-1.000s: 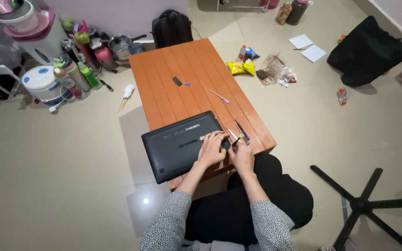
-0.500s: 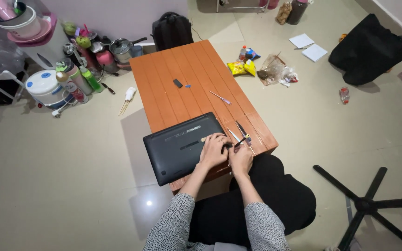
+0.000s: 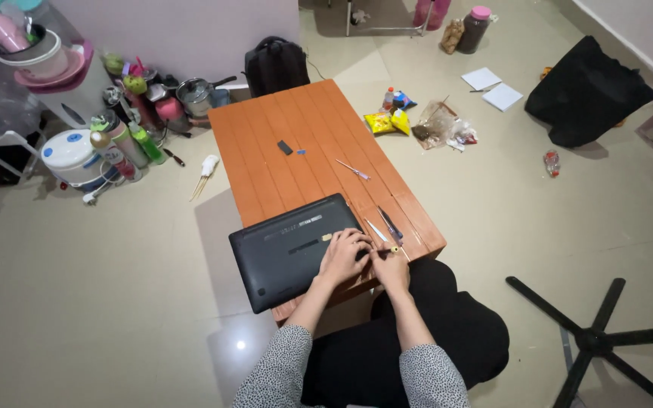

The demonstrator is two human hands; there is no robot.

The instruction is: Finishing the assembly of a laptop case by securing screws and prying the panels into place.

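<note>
Left hand lies flat, steadying the upturned black plastic laptop on the orange slatted table; beside it, right hand pinches a small yellow-tipped tool

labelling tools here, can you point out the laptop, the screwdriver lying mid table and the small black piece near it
laptop (image 3: 289,253), head view, middle of its dark underside
screwdriver (image 3: 353,170), head view, middle of its shaft
small black piece (image 3: 285,147), head view, its centre

Speckled black-and-white sleeves (long) and black trousers.
</note>
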